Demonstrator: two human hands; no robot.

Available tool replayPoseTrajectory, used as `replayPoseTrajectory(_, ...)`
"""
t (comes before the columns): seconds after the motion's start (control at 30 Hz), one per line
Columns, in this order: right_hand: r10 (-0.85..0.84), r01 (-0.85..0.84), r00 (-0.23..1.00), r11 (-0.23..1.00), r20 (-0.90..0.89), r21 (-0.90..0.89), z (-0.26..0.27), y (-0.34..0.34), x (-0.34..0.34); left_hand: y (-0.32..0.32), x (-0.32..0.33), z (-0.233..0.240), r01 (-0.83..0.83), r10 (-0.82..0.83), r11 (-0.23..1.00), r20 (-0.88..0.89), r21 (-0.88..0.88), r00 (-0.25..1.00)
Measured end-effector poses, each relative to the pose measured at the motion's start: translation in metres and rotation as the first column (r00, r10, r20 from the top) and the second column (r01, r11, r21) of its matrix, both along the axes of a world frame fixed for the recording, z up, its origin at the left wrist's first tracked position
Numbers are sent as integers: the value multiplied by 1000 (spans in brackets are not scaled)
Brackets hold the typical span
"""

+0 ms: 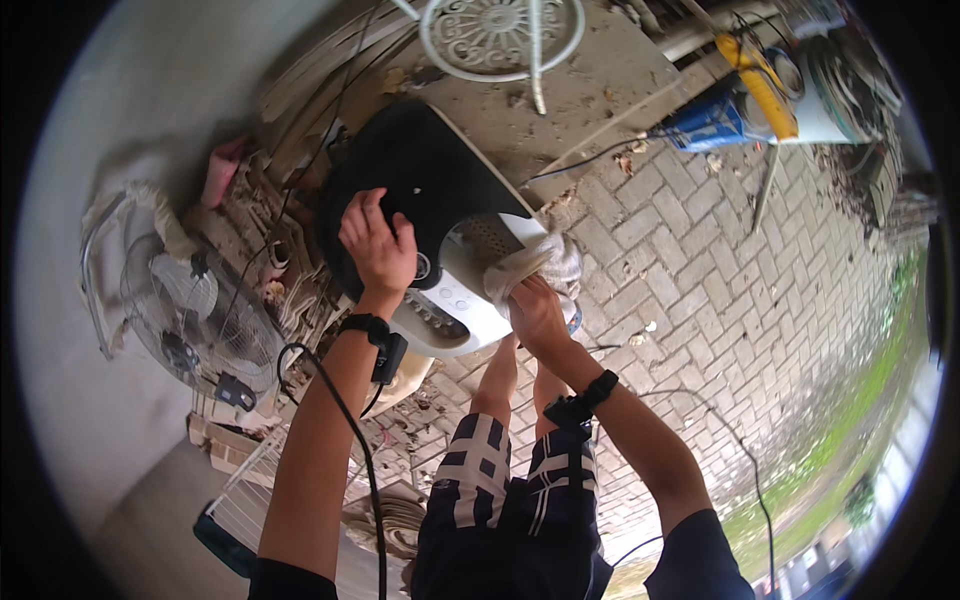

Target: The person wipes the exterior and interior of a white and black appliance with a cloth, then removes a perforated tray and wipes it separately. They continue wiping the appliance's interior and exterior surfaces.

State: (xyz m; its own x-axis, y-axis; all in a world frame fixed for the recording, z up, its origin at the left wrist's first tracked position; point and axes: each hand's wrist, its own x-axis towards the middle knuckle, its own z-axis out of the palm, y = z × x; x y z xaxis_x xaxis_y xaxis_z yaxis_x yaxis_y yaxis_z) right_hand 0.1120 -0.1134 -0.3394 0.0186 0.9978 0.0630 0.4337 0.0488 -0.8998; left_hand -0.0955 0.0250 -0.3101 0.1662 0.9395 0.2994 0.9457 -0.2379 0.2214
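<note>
A white appliance with a black top (435, 172), possibly a washing machine, stands before me, with a control panel (450, 296) and a recessed opening at its front. My left hand (379, 244) is spread over the black top beside a round dial, its fingers apart and holding nothing. With my right hand (538, 307) I grip a crumpled whitish cloth (551, 262) at the right front corner, beside the opening. The cloth covers part of the white casing. Both wrists wear black straps with small devices.
A dusty fan (202, 315) leans at the left near stacked debris and a pink container (222, 174). Beyond the appliance are a board and a white metal chair (502, 30). A yellow tool (761, 86) and a blue bag (705, 124) lie upper right. Black cables cross the brick paving (675, 277).
</note>
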Motion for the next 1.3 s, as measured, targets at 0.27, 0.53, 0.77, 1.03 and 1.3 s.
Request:
replayPoseTrajectory(0.27, 178, -171, 978, 983, -112, 72, -12, 76, -29, 3, -2, 2, 4, -4, 1000, 41, 0, 999)
replayPoseTrajectory(0.53, 360, -339, 872, 933, 333, -121, -37, 76, -34, 0, -3, 4, -10, 12, 999, 53, -31, 999)
replayPoseTrajectory(0.77, 412, -465, 652, 881, 637, -94, -66, 103, -72, 2, -2, 1, 22, -21, 1000, 34, -11, 999)
replayPoseTrajectory(1.03, 241, -395, 775, 906, 583, 150, -48, 81, -52, 1, -4, -5, -4, 7, 998, 52, -61, 999)
replayPoseTrajectory(1.3, 33, 26, 988, 930, 154, -366, -9, 25, -37, 0, -1, -2, 7, -7, 999, 7, -43, 1000)
